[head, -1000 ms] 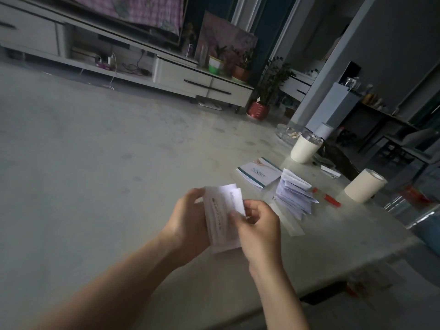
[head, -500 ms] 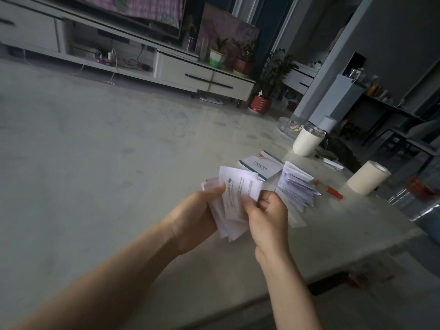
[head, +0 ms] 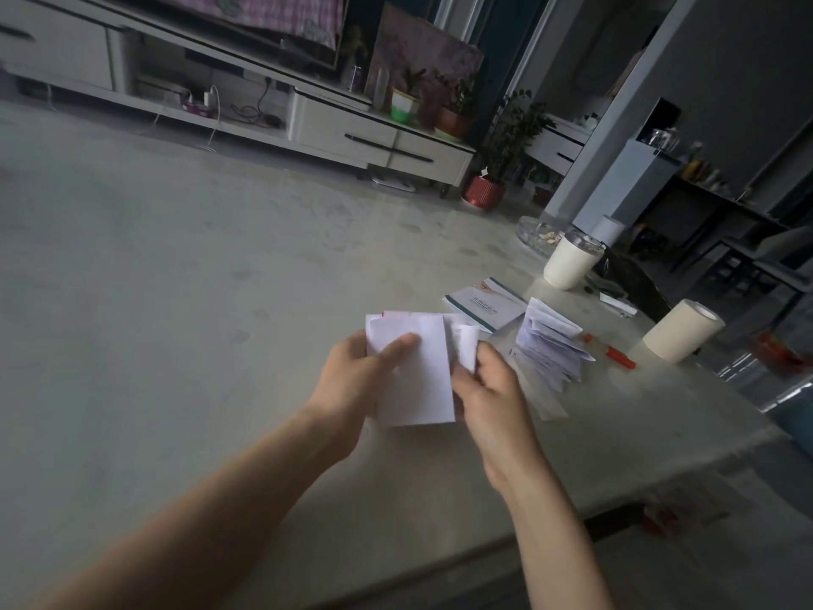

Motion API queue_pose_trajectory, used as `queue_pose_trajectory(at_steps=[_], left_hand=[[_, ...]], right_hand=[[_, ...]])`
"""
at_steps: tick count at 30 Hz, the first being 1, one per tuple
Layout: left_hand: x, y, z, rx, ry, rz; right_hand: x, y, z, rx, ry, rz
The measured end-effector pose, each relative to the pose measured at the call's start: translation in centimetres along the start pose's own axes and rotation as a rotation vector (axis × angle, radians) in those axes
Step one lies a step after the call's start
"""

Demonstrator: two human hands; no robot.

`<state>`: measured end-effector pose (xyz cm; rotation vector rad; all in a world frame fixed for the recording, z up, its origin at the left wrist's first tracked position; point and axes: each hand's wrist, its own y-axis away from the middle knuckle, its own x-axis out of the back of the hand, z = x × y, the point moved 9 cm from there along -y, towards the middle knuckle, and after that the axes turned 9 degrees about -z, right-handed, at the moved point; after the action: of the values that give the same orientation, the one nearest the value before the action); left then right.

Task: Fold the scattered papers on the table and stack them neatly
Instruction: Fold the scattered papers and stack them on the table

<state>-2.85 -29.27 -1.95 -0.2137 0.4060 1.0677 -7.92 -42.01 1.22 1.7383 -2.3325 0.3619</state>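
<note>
Far left, table [head: 176, 301]: a pale surface that carries everything listed below; your forearms reach in over its near edge.
Left hand [head: 352, 380]: grips the held papers from their left side, with your thumb laid across the front face and your fingers hidden behind.
Held papers [head: 418, 380]: a white folded bundle raised above the table between your two hands, blank face toward you; a thin red edge shows at the upper left corner.
Right hand [head: 492, 389]: fingers curled, pinching the right edge of the held papers, where a small flap curls upward. You cannot tell whether that flap is a separate sheet.
Booklet [head: 488, 303]: flat on the table beyond your right hand, teal-edged.
Folded stack [head: 550, 345]: a loose pile of folded papers on the table, just right of your right hand and beside the booklet.
Cup [head: 567, 261]: white, upright, behind the folded stack.
Red pen [head: 616, 356]: lying on the table between the folded stack and the roll.
Roll [head: 679, 330]: a cream cylinder near the table's right edge.
</note>
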Motion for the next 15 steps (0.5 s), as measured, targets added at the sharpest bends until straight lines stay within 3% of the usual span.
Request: queue_pose_trajectory(at_steps=[3, 6, 12, 15], left_hand=[[0.7, 0.1, 0.5, -0.050, -0.048, 0.083], [0.7, 0.6, 2.3, -0.217, -0.229, 0.146], [-1.8, 1.0, 2.6, -0.289, -0.388, -0.081], [-1.2, 0.9, 2.8, -0.308, -0.358, -0.061]], right_hand=[[-1.9, 0.5, -0.4, 0.011, -0.109, -0.036], [-3.1, 0.7, -1.0, 0.060, -0.118, -0.063], [-4.3, -0.2, -0.4, 0.105, -0.019, -0.214], [-4.0, -0.2, -0.1, 0.212, 0.108, -0.202]])
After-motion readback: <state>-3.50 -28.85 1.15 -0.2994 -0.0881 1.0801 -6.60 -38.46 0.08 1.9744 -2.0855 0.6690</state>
